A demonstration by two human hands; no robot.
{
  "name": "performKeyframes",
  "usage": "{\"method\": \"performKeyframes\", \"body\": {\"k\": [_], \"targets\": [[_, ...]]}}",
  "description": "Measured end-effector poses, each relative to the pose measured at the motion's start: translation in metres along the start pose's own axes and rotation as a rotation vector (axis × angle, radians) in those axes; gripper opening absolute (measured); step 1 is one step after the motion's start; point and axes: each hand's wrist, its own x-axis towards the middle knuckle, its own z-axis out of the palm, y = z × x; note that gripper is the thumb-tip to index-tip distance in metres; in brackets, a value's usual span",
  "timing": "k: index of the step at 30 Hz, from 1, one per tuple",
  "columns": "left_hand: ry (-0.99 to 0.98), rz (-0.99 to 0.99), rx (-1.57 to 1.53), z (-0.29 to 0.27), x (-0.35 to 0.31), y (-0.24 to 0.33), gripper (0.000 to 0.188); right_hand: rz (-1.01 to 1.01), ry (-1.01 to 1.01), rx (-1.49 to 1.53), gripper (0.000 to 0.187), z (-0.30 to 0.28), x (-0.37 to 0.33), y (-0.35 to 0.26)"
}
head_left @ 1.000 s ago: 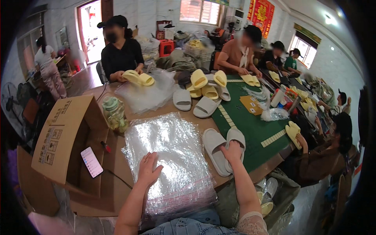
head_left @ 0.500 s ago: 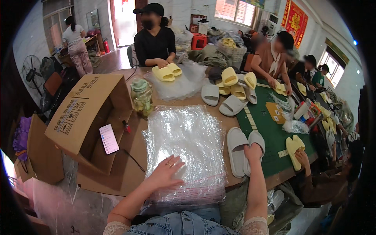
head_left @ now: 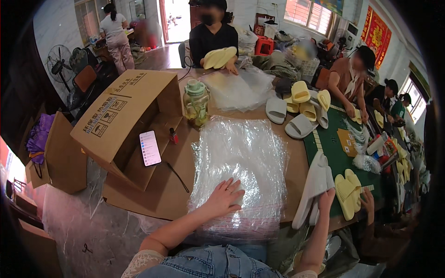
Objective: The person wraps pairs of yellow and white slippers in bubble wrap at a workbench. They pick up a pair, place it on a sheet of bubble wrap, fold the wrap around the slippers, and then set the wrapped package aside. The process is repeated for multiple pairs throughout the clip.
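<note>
My left hand (head_left: 225, 197) lies on a stack of clear plastic bags (head_left: 243, 153), its fingers stretched out and nothing held. The bags have a reddish strip along their near edge. To the right, my right hand (head_left: 326, 200) grips a pair of light grey slippers (head_left: 314, 183), tilted up on their sides at the table edge. Its fingertips are partly hidden behind them. Just right of that hand, a pair of yellow slippers (head_left: 347, 191) rests on a green mat (head_left: 320, 147), with a co-worker's hand (head_left: 367, 200) beside it.
An open cardboard box (head_left: 125, 109) stands at the left, with a phone (head_left: 149, 148) by its opening. Behind the bags is a lidded glass jar (head_left: 195, 104). More grey and yellow slippers (head_left: 301, 125) sit at the back right. Across the table a person holds yellow slippers (head_left: 219, 58).
My right hand has lifted and tipped the grey slippers from lying flat. My left hand stays on the bags. Across the table, the person has raised the yellow slippers. The view has shifted left.
</note>
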Motion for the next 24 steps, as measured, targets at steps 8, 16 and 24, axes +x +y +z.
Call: {"method": "performKeyframes", "body": {"k": [8, 16, 24], "targets": [[0.115, -0.041, -0.019, 0.007, 0.008, -0.003, 0.038, 0.178, -0.272, 0.373, 0.038, -0.018, -0.077, -0.089], [0.119, -0.094, -0.028, 0.001, 0.013, 0.009, 0.042, -0.02, -0.387, 0.014, 0.04, 0.06, -0.108, -0.147], [0.072, -0.021, 0.031, 0.018, 0.005, 0.005, 0.053, -0.251, -0.402, -0.481, 0.025, 0.133, -0.112, -0.077]]}}
